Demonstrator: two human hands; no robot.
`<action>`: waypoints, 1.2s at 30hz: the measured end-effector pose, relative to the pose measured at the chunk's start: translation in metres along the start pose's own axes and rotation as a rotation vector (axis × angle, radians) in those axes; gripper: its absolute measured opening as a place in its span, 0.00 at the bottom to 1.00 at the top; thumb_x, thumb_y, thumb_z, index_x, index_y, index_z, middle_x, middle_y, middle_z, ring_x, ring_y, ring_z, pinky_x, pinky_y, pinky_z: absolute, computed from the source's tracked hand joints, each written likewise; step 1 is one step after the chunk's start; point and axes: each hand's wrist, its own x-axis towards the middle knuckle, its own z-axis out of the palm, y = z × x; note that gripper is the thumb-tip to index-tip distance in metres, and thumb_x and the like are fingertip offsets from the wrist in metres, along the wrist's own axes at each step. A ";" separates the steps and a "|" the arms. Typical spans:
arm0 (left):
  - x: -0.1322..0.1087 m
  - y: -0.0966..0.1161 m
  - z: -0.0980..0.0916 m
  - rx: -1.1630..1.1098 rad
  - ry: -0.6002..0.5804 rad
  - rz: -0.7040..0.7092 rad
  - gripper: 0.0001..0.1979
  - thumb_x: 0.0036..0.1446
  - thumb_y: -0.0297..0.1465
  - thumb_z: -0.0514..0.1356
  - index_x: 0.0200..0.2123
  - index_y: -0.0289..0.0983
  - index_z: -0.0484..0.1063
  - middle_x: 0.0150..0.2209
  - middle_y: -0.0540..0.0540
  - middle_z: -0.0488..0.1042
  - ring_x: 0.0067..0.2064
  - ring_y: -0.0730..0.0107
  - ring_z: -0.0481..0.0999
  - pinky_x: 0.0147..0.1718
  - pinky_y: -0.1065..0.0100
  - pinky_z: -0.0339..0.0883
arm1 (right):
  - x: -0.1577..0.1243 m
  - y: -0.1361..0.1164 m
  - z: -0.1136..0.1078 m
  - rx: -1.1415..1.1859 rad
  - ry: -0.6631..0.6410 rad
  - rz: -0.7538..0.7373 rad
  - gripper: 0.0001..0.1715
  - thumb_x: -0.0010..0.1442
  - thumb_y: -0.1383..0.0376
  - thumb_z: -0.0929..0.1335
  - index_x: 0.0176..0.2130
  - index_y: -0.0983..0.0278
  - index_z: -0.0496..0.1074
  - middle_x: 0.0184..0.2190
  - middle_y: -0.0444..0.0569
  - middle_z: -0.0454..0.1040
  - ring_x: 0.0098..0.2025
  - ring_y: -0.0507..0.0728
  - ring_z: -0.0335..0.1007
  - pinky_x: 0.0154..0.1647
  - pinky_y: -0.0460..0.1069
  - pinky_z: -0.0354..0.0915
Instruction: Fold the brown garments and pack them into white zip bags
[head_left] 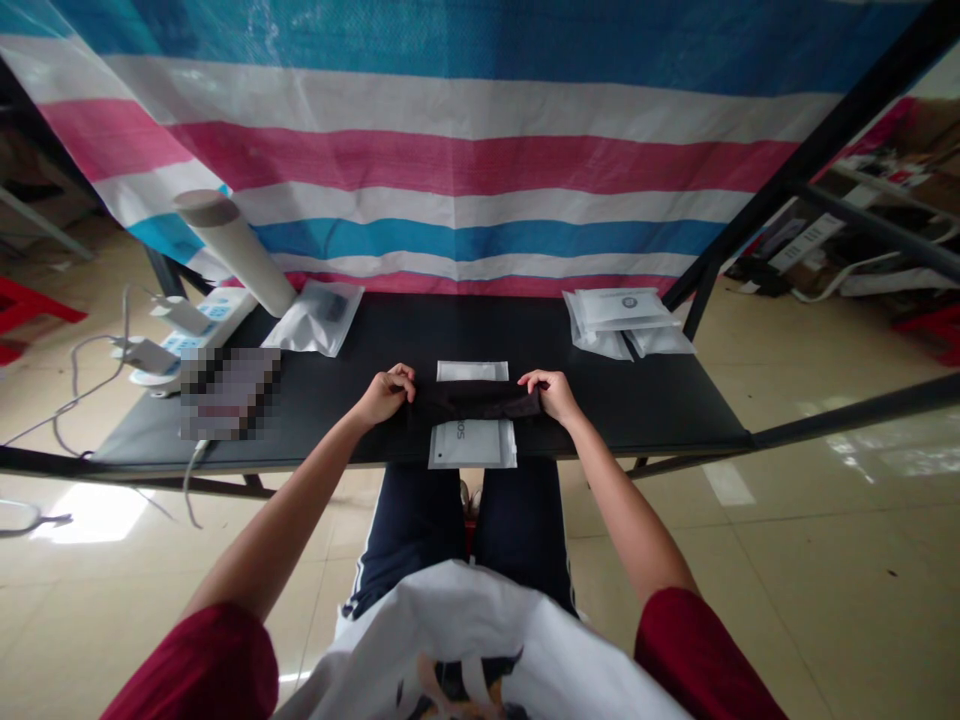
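A strip of dark fabric point(476, 400) is stretched sideways between my two hands, just above the black tabletop. My left hand point(386, 393) pinches its left end, fingers curled. At the other end, my right hand point(553, 395) grips it between thumb and fingers. Behind and beneath the fabric lies a pale plastic pouch point(474, 447) with dark print; its middle is covered by the cloth and its near end reaches the table's front edge. What exactly the fabric item is, I cannot make out.
Several packed pouches point(626, 312) are piled at the back right. On the left are another filled pouch point(319, 318), a pale bottle point(238, 255), a power strip point(214, 325) with chargers, and a blurred-out phone-like object point(229, 393) with a cable. A striped sheet point(465, 160) hangs behind.
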 end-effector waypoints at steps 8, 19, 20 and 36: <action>-0.012 0.011 0.001 0.329 -0.085 0.050 0.12 0.44 0.23 0.51 0.19 0.38 0.73 0.41 0.45 0.66 0.44 0.64 0.68 0.49 0.59 0.64 | -0.017 -0.018 -0.006 -0.367 -0.051 -0.024 0.16 0.49 0.76 0.61 0.22 0.59 0.73 0.42 0.48 0.81 0.53 0.61 0.72 0.58 0.58 0.63; -0.031 0.031 0.011 0.571 -0.016 0.066 0.14 0.55 0.42 0.60 0.37 0.38 0.71 0.50 0.41 0.66 0.51 0.56 0.66 0.53 0.56 0.61 | -0.027 -0.016 -0.007 -0.594 0.070 -0.079 0.17 0.54 0.59 0.73 0.43 0.61 0.76 0.53 0.55 0.74 0.59 0.64 0.64 0.62 0.59 0.60; -0.029 0.028 0.011 0.592 0.007 0.057 0.17 0.55 0.44 0.61 0.41 0.38 0.70 0.50 0.41 0.66 0.51 0.55 0.65 0.54 0.55 0.61 | -0.026 -0.014 -0.007 -0.622 0.098 -0.062 0.24 0.53 0.58 0.73 0.49 0.63 0.73 0.54 0.57 0.73 0.60 0.64 0.64 0.62 0.60 0.60; 0.002 0.020 0.014 0.657 0.002 -0.227 0.18 0.55 0.47 0.59 0.40 0.38 0.68 0.30 0.44 0.71 0.36 0.56 0.74 0.35 0.64 0.62 | -0.014 -0.017 0.008 -0.798 0.075 0.011 0.07 0.61 0.65 0.66 0.41 0.60 0.72 0.45 0.56 0.76 0.55 0.67 0.67 0.54 0.60 0.62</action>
